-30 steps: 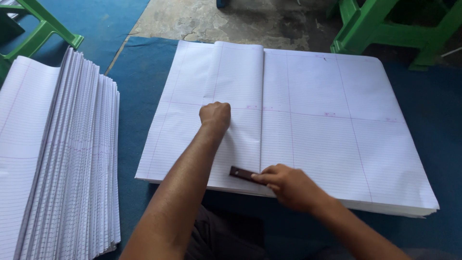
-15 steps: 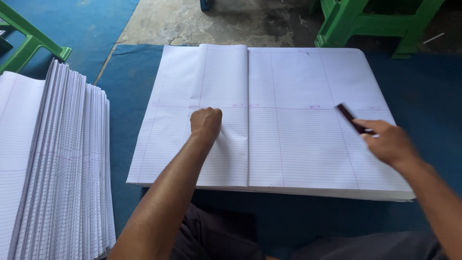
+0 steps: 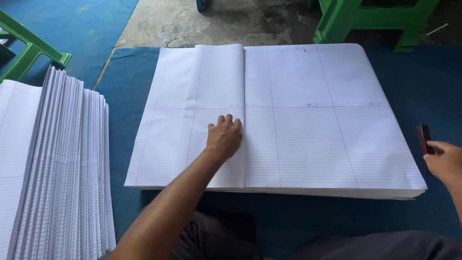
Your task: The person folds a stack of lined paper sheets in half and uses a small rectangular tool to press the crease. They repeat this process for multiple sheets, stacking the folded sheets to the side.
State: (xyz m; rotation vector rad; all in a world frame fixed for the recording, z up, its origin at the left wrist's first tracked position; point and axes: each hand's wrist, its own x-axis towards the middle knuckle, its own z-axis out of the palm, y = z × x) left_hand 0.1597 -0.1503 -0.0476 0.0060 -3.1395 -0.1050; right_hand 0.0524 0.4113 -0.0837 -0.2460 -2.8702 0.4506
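Ruled sheets (image 3: 308, 139) are lying stacked on the blue mat (image 3: 423, 86); our left hand (image 3: 224, 137) is pressing the folded flap (image 3: 216, 96) flat, fingers together, while our right hand (image 3: 445, 161) is gripping a dark creasing block (image 3: 424, 138) beside the stack. We are judging that easing the pressure risks the flap springing open.

hands: 2 – left (image 3: 224, 138), right (image 3: 445, 161) | dark block (image 3: 424, 138): 1 | ruled-paper stacks: 2 – middle (image 3: 317, 135), fanned left (image 3: 57, 163) | green stools: 2 – (image 3: 33, 48), (image 3: 370, 19)
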